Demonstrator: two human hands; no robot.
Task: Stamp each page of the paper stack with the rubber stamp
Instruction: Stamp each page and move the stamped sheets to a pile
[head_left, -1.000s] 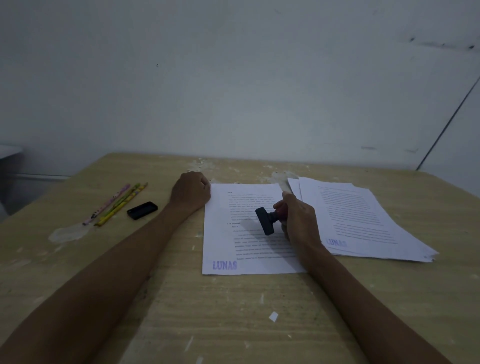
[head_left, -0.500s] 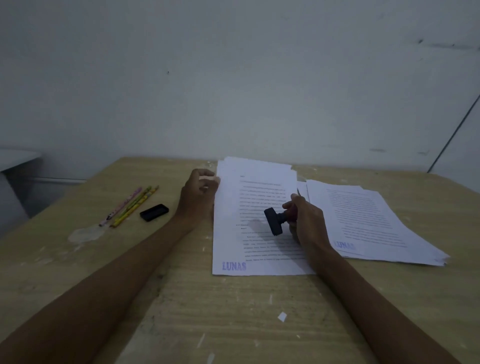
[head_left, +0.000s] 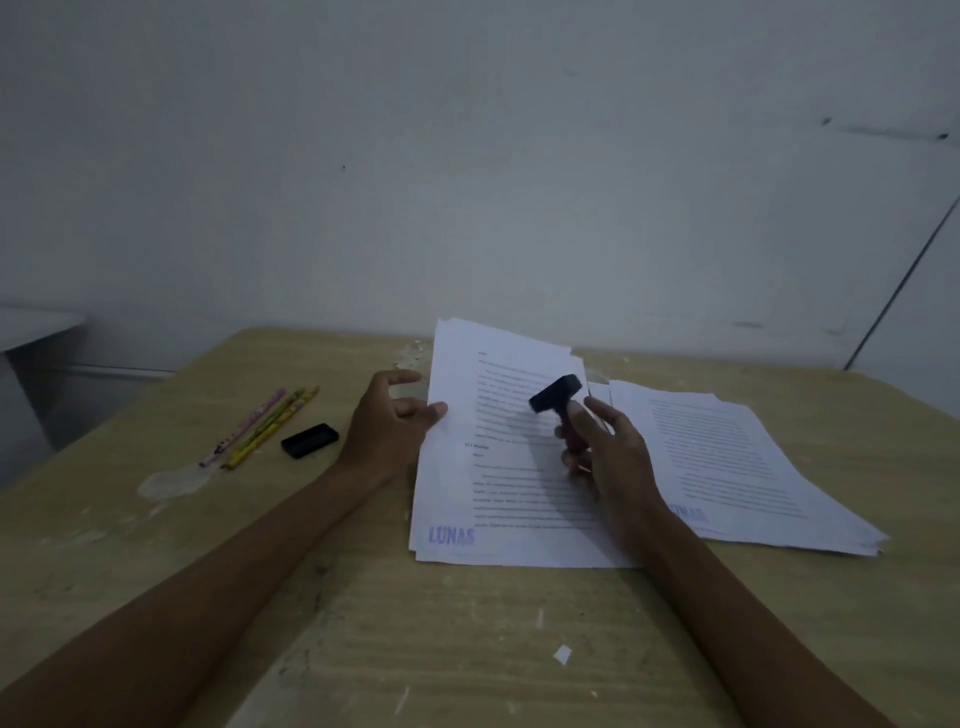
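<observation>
Stamp (head_left: 556, 396) (raised) in right hand (head_left: 615, 457).

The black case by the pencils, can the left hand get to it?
Probably yes. The left hand only touches the page edge, holding nothing, and the case lies just to its left on bare table, with nothing between them.
</observation>
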